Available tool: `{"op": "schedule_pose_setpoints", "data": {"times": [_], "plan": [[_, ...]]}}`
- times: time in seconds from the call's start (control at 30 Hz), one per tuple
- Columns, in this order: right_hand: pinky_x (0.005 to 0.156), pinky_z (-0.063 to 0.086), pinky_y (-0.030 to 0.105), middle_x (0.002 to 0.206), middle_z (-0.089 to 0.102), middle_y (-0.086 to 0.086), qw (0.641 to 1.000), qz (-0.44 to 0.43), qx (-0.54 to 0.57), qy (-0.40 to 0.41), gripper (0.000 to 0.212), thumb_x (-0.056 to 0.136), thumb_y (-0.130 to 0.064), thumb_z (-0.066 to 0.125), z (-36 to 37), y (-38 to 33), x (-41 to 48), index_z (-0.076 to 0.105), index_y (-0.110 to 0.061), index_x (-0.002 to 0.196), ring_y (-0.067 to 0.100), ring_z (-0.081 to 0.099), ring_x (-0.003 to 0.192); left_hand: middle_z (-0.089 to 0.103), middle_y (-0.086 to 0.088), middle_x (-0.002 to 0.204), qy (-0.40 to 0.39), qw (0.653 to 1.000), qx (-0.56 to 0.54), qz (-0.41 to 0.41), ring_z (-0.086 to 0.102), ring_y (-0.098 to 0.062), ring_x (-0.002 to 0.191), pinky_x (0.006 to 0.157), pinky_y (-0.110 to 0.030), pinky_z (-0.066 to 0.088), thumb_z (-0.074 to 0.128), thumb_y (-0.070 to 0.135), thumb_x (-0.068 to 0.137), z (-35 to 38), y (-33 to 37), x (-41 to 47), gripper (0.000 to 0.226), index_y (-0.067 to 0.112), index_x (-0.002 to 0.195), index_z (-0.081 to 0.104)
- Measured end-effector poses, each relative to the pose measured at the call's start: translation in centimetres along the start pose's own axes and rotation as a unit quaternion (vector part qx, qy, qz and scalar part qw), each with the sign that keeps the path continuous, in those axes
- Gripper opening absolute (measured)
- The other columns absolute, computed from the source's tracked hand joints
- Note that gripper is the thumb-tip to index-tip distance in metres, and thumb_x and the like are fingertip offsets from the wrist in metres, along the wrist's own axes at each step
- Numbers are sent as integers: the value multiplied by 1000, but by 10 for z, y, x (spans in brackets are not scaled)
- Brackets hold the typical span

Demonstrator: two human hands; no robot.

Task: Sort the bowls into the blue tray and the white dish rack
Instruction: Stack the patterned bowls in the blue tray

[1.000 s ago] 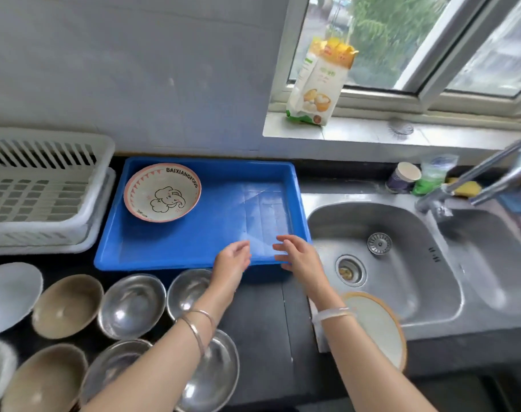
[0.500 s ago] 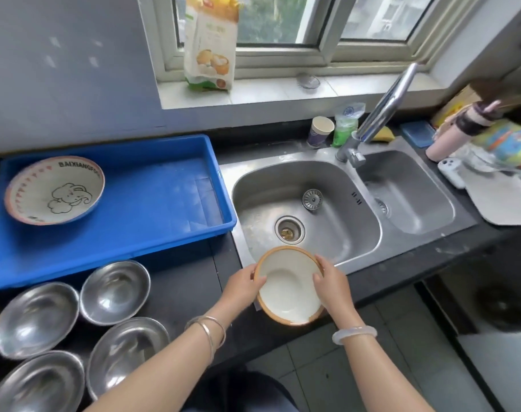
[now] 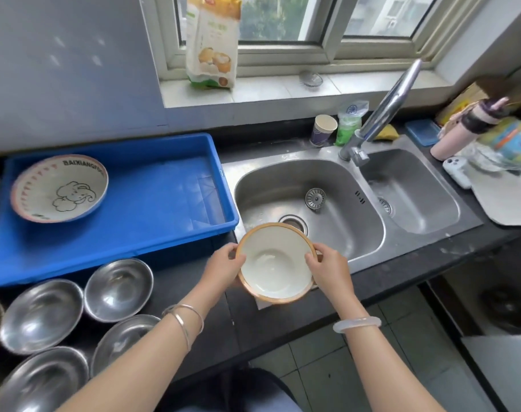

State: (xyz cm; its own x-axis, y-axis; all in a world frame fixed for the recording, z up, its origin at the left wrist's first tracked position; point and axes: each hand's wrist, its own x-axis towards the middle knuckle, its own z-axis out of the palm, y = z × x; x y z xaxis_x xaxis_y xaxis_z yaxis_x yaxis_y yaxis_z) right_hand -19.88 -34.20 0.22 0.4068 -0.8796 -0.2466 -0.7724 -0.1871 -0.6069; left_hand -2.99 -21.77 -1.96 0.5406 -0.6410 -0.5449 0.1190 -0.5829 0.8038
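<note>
Both hands clasp the white bowl with tan rim (image 3: 275, 263) at opposite edges, left hand (image 3: 223, 267) at 9 o'clock, right hand (image 3: 327, 270) at 3, likely for a steady, level carry. It hangs over the sink's (image 3: 342, 233) front lip. The blue tray (image 3: 170, 185), at its 10 o'clock, holds one elephant-print bowl (image 3: 59, 192). Steel bowls (image 3: 118, 288) wait at 8 o'clock. The rack is out of view.

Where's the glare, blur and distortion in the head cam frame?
Head view: daylight from the window; bright glare on the steel bowls and faucet. Wide-angle bend curves the counter edge and window frame. Soft blur toward the edges, as on the bottle at right; the white bowl and both hands, left and right, are fairly sharp.
</note>
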Motion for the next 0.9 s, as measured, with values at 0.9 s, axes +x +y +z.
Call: {"op": "schedule_pose_setpoints", "data": {"times": [0.9], "plan": [[68,60,45,69,66,4,971,-127,119,-161,17,81,-10,48,233,-334,76,63,-19,85,25,70,60,61,3,93,363,888,-281,34,61,-20,92,87,-44,54,46,23,95,-308,-49,54,18,23,95,64]]}}
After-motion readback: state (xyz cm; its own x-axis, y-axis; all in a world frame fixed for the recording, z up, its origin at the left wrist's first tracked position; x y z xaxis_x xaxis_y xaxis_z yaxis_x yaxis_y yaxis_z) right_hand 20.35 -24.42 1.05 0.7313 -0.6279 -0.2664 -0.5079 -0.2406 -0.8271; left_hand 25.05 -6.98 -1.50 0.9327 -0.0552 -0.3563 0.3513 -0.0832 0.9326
